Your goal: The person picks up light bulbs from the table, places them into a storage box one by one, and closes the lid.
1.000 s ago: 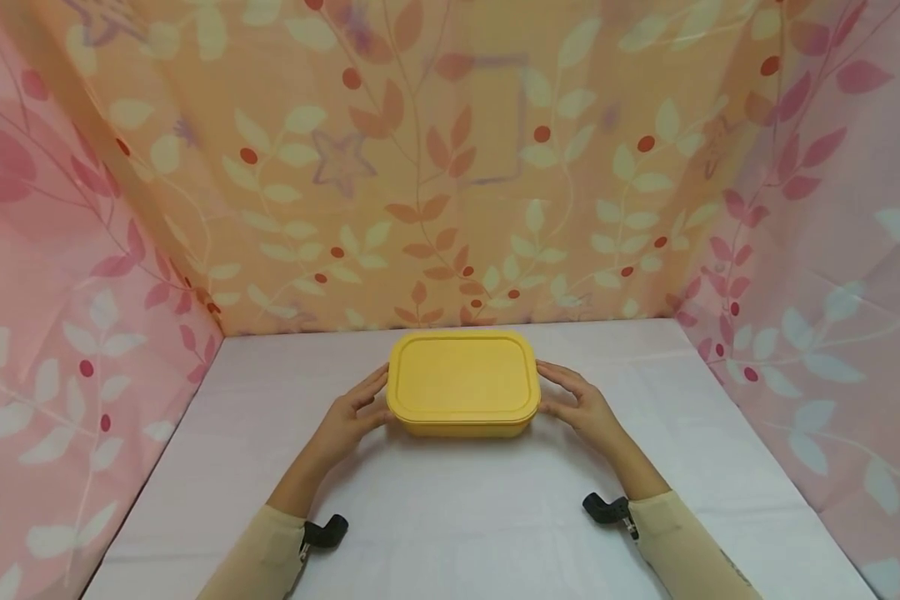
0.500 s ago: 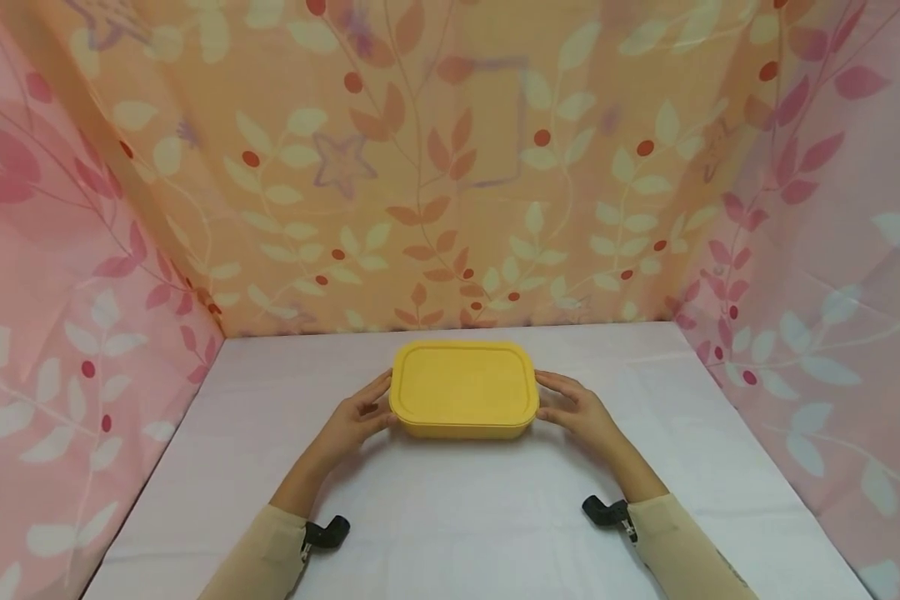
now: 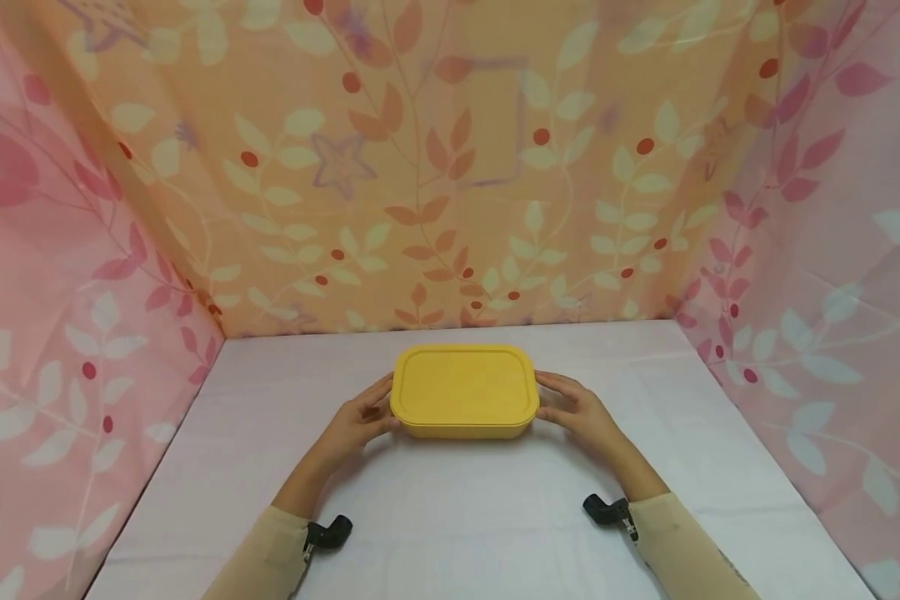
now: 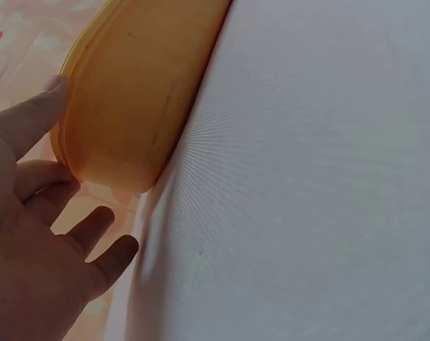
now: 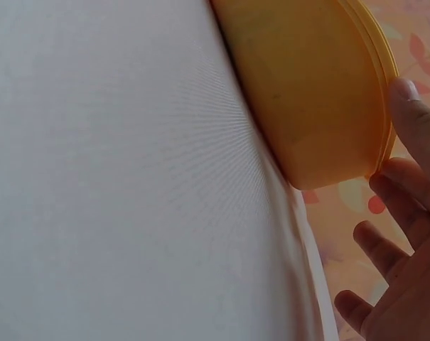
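Observation:
A yellow lidded food container [image 3: 465, 387], a rounded rectangle with its lid on, sits flat on the white-covered table. My left hand [image 3: 356, 421] holds its left end, and my right hand [image 3: 581, 412] holds the right end. In the left wrist view the thumb [image 4: 40, 114] and forefinger grip the lid's edge, while the other fingers spread below, off the container. The right wrist view shows the same hold: thumb [image 5: 414, 117] on the rim, index and middle fingers at the lid's edge, remaining fingers apart from it.
The white cloth [image 3: 465, 525] covers the table around the container. Behind it rises an orange leaf-patterned curtain [image 3: 435, 167], with pink patterned curtains [image 3: 45, 292] at both sides. A black camera mount [image 3: 332, 533] projects from each sleeve cuff.
The container has come down a little toward the table and slightly nearer, with both hands keeping hold of its ends. Over the last half second it has barely moved.

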Demonstrator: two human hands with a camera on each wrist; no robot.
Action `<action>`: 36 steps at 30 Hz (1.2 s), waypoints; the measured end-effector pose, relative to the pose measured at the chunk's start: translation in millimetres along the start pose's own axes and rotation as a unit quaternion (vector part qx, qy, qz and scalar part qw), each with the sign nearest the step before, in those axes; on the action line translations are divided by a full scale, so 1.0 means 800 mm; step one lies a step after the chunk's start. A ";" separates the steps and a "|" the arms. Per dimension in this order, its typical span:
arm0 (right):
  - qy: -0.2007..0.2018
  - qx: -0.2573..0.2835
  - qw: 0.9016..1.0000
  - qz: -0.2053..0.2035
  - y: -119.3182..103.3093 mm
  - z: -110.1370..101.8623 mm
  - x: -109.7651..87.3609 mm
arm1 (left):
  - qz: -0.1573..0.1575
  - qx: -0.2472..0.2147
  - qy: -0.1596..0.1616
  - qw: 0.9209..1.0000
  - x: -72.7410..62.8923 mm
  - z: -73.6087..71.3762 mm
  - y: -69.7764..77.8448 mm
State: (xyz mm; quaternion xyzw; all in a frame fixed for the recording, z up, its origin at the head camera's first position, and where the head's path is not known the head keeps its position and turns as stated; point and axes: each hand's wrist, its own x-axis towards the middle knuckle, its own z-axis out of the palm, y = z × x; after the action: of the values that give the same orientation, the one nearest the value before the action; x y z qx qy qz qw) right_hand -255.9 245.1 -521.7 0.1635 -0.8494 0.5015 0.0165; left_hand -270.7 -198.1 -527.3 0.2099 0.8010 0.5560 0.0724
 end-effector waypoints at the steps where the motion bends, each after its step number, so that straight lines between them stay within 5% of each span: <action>1: -0.001 0.004 1.000 0.002 -0.006 -0.001 -0.002 | -0.003 0.001 0.000 1.000 0.000 0.000 0.000; 6: -0.010 0.010 1.000 -0.002 -0.029 -0.003 -0.005 | -0.012 0.006 0.004 1.000 -0.001 0.001 0.004; 14: -0.009 -0.002 1.000 -0.005 0.009 -0.002 -0.003 | -0.004 -0.005 0.016 1.000 -0.006 0.013 0.007; 30: -0.035 -0.054 0.998 0.004 -0.001 -0.010 0.007 | -0.016 0.031 0.014 0.999 -0.007 0.009 0.017; 36: -0.042 -0.072 0.997 -0.002 0.000 -0.014 0.005 | -0.045 0.060 0.022 0.997 -0.013 0.015 0.022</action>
State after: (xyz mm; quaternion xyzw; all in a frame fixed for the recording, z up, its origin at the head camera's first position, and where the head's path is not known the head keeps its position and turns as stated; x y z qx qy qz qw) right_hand -260.8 253.7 -515.5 0.1841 -0.8828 0.4322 -0.0063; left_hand -252.8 -187.0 -516.3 0.1658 0.8428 0.5077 0.0669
